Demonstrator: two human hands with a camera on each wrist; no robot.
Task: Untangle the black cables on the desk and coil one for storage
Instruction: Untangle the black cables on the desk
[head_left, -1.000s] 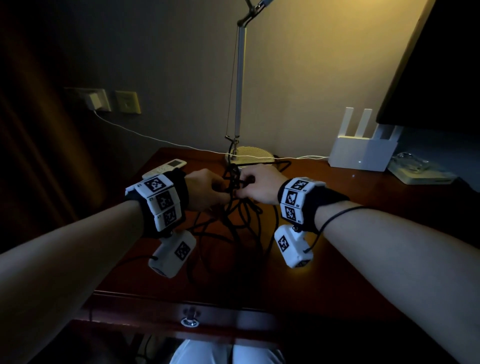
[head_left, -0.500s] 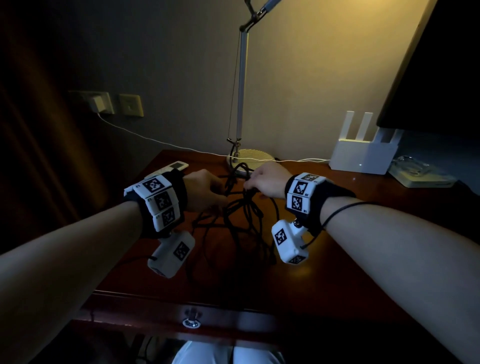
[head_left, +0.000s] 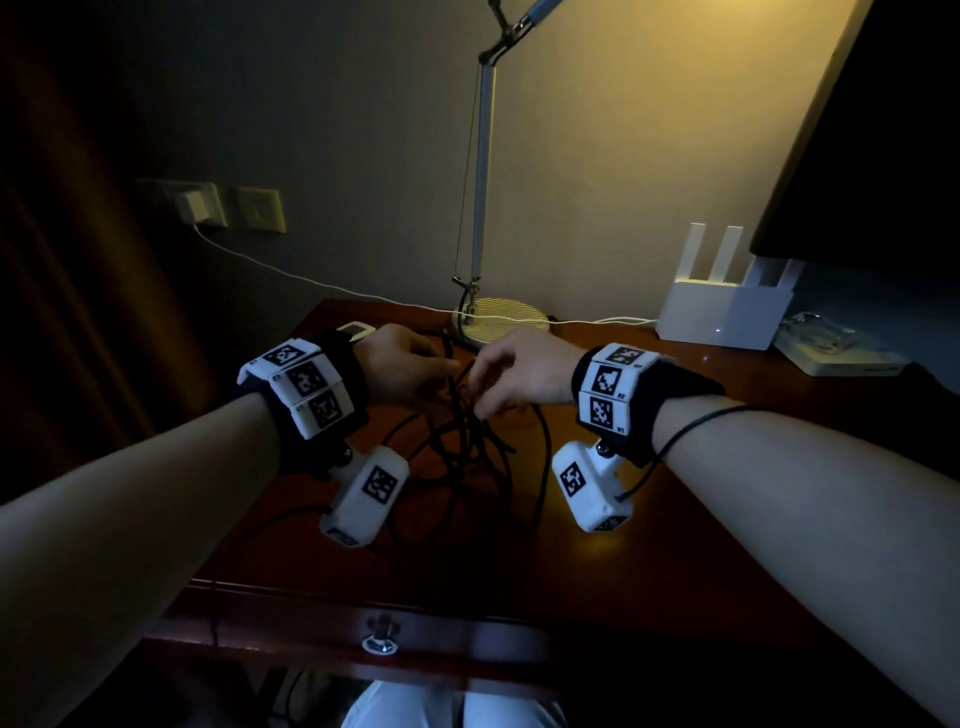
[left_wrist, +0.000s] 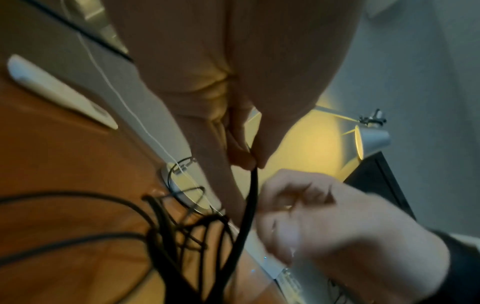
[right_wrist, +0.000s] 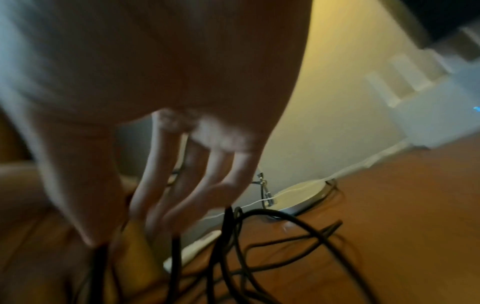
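Observation:
A tangle of black cables (head_left: 470, 457) lies on the dark wooden desk (head_left: 675, 493), between my two hands. My left hand (head_left: 452, 371) pinches one black strand (left_wrist: 249, 205) between thumb and fingertip and holds it taut above the heap. My right hand (head_left: 483, 405) hovers just to the right. Its fingers (right_wrist: 207, 185) point down, spread and fairly straight, into the loops (right_wrist: 259, 236). The right wrist view is blurred, and no strand shows clasped in that hand. In the left wrist view the right hand (left_wrist: 298, 222) looks loosely curled beside the taut strand.
A desk lamp's round base (head_left: 501, 322) stands just behind the tangle, with a white cord (head_left: 311, 280) running to a wall plug. A white remote (head_left: 356, 330) lies at the back left. A white router (head_left: 722, 317) and a dark monitor (head_left: 883, 130) stand at the right.
Both hands were gripping the knot together. The right hand has let go and spread its fingers over the cables, while the left keeps its pinch on a strand.

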